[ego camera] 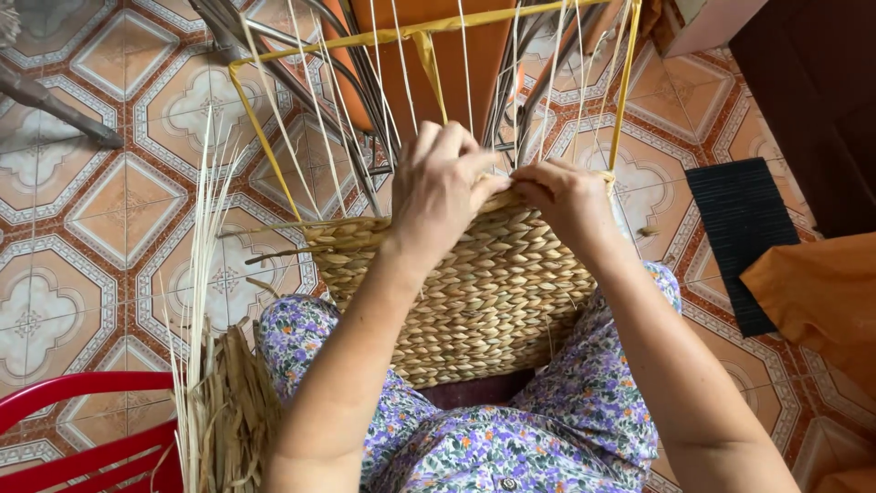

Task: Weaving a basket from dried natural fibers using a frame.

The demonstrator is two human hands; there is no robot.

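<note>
Both hands pinch a straw strand at the top edge of a half-woven basket (474, 292). The left hand (438, 187) and right hand (566, 196) nearly touch, with the basket's pale upright stakes (401, 82) rising beyond them.

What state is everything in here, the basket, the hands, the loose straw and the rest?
Woven basket: half-finished, resting on the lap.
Upright strands: unwoven, held by a yellow frame.
Left hand: gripping the top edge.
Right hand: pinching the weave.
Straw bundle: loose, standing beside the knee.
Black mat: flat on the floor.

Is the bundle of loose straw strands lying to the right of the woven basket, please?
No, the straw bundle stands left of the woven basket.
</note>
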